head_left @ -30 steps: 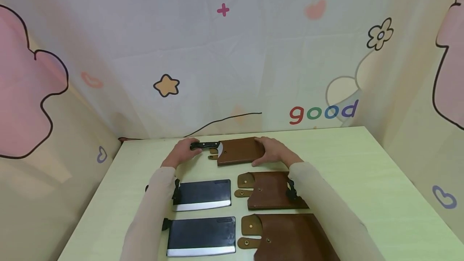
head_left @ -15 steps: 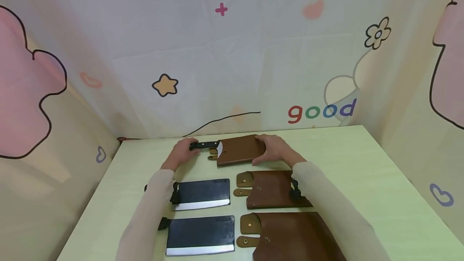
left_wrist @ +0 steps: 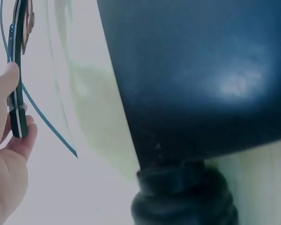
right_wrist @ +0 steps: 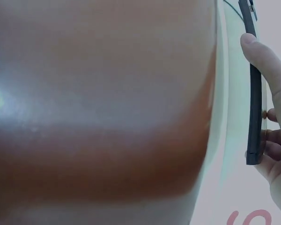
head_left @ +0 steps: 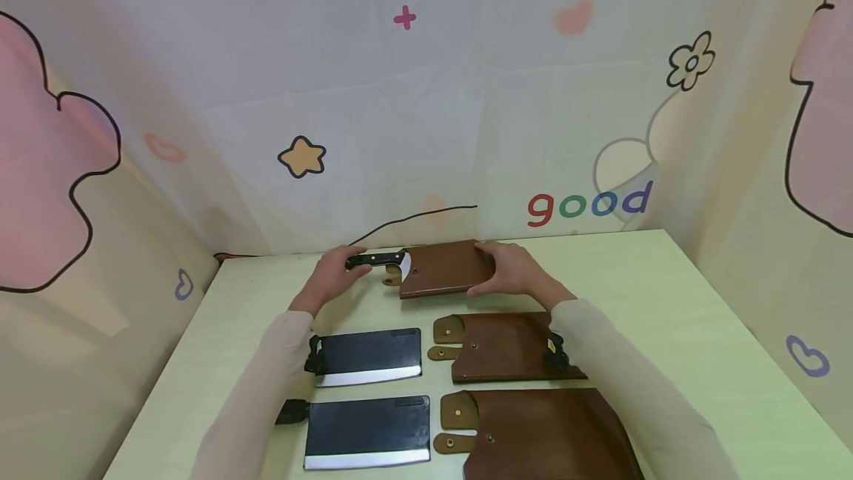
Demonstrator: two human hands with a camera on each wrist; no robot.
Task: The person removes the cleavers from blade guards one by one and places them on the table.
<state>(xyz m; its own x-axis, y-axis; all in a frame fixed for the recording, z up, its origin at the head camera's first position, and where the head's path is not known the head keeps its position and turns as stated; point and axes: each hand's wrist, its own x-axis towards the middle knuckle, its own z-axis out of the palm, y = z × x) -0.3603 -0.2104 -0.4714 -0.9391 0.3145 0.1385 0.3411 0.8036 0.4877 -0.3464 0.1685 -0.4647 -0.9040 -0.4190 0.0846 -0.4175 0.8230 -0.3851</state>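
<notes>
At the back of the table, my left hand (head_left: 331,275) grips the black riveted handle (head_left: 375,260) of a cleaver. Its blade is hidden inside a brown leather sheath (head_left: 445,270), except for a sliver of bright metal near the handle. My right hand (head_left: 516,271) holds the sheath's right end, thumb on the near face. From the left wrist, the thumb (left_wrist: 9,77) shows on one side of the handle and fingers round the other. Seen edge-on in the right wrist view, the sheath (right_wrist: 255,108) sits between thumb and fingers.
Two dark cleavers, an upper one (head_left: 369,355) and a lower one (head_left: 368,432), lie below my left hand. Right of them lie two brown sheaths, a smaller (head_left: 503,347) and a larger (head_left: 546,432), with snap straps facing left. A printed curtain (head_left: 440,110) stands behind the table.
Both hands have raised the sheathed cleaver slightly, up and toward the back. My right forearm has shifted a little to the right, uncovering more of the smaller sheath. Both grips look unchanged.
</notes>
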